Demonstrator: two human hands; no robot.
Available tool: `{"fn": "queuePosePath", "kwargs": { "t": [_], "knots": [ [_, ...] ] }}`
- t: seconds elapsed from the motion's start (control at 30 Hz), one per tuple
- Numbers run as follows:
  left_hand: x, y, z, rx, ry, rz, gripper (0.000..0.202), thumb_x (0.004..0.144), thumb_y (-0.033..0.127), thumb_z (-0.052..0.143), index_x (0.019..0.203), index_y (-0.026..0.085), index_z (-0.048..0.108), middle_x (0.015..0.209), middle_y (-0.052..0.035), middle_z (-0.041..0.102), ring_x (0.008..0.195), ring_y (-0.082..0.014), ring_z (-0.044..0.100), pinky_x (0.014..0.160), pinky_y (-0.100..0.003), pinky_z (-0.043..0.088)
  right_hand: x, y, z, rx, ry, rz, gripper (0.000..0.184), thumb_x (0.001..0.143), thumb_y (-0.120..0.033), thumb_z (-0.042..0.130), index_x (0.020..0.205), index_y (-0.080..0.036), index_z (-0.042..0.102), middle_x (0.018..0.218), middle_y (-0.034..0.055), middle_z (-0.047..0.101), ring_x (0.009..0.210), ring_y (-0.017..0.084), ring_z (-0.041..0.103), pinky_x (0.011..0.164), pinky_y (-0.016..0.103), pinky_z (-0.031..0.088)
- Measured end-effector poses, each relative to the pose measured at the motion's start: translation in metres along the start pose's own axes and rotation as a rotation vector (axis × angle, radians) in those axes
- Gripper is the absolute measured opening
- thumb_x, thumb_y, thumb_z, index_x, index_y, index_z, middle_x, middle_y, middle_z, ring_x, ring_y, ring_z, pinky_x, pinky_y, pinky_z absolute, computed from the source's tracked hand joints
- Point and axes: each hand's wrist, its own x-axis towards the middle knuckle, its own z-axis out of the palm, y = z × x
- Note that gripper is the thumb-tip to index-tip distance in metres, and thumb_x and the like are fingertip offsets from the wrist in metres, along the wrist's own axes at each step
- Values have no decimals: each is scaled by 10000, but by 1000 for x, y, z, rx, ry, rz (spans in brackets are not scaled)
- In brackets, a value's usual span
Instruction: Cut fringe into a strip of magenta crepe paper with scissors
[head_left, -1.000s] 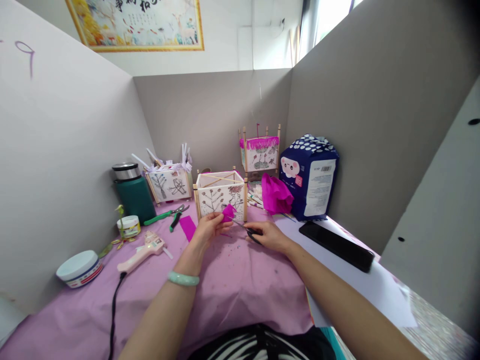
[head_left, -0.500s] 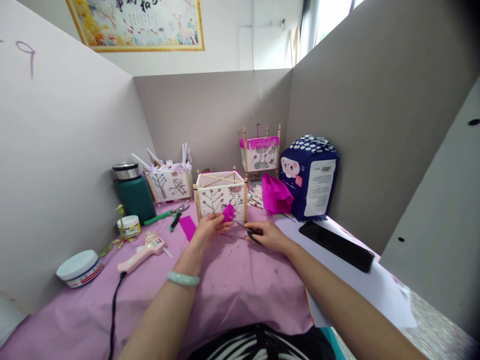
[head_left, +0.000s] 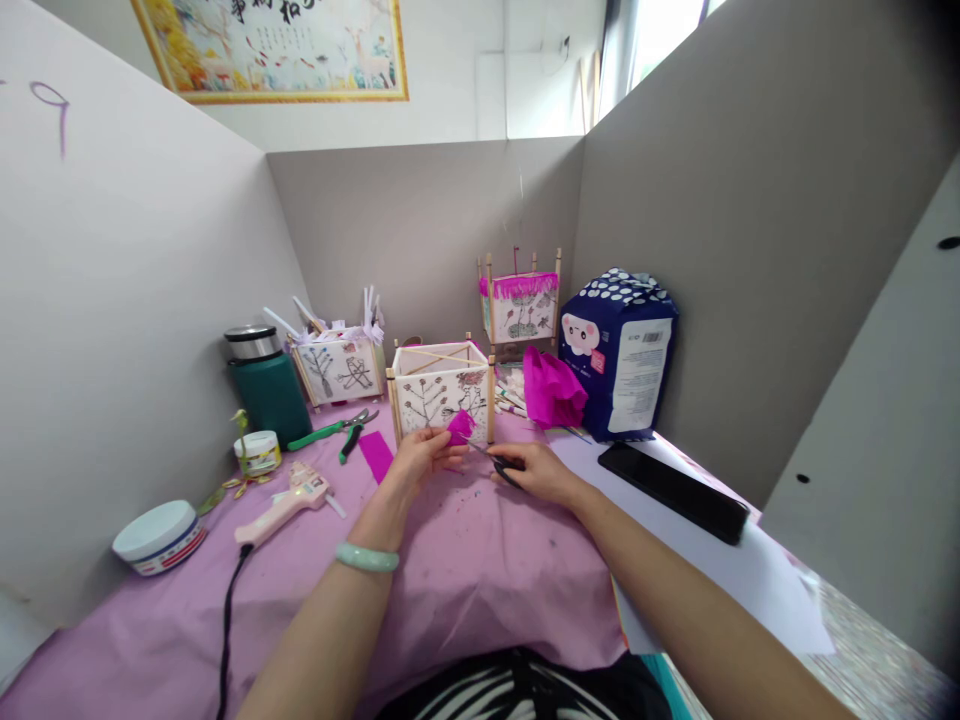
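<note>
A grey back panel point(head_left: 427, 215) stands beyond a table draped in pink cloth point(head_left: 480, 580); left of the panel runs a paler partition point(head_left: 157, 260) with a purple pen mark point(head_left: 64, 128); right of it, a darker grey partition point(head_left: 727, 210); above it, a white wall point(head_left: 450, 65) bearing a gold-bordered poster point(head_left: 277, 55); above its right end, a bright window point(head_left: 667, 35); well in front and right of it, speckled floor point(head_left: 885, 630).

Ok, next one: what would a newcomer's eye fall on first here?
Probably the bright magenta paper piece at the centre, held in the left hand, with scissors in the right hand beside it. Then perhaps the crumpled magenta paper farther back, left of the dark blue package. Behind that crumpled paper, the magenta fringe around a white box also stands out.
</note>
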Motion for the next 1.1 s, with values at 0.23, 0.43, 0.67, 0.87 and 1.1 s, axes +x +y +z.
{"fn": "queuePosePath", "kwargs": {
  "t": [0.23, 0.43, 0.67, 0.87, 1.1],
  "knots": [
    [-1, 1, 1, -16, 17, 1, 100, 846, 46, 530, 779, 120, 518, 662, -110, 687, 648, -200, 707, 590, -279, 576, 0, 3, 1, 9, -2, 7, 379, 786, -344, 655, 1136, -200, 678, 926, 31, 724, 762, 167, 630, 675, 244, 455],
    [1, -1, -1, -9, -8, 6, 73, 847, 56, 535, 799, 111, 531, 683, -113, 694, 654, -194, 708, 597, -269, 575, 0, 5, 1, 1, 9, 8, 382, 781, -345, 661, 1136, -206, 680, 904, 30, 726, 729, 160, 626, 646, 240, 446],
    [4, -1, -3, -76, 37, 32, 88, 833, 55, 565, 799, 125, 523, 686, -72, 679, 701, -209, 718, 573, -257, 574, -1, 3, 0, -16, 20, 30, 402, 771, -368, 669, 1136, -201, 680, 937, 43, 725, 750, 165, 623, 669, 248, 455],
    [3, -1, -4, -98, 60, 64, 85, 836, 55, 559, 813, 127, 521, 688, -74, 674, 688, -203, 717, 598, -263, 578, -1, 1, -2, -8, -16, 35, 412, 765, -399, 667, 1123, -195, 684, 891, 32, 712, 723, 155, 600, 648, 236, 448],
    [4, 0, -4, -109, 67, 74, 92, 833, 46, 553, 813, 128, 519, 668, -62, 660, 667, -200, 714, 588, -264, 576, -1, 0, -3, 2, -34, 45, 417, 761, -389, 668, 1124, -185, 683, 886, 31, 701, 731, 155, 586, 651, 234, 442]
  ]
}}
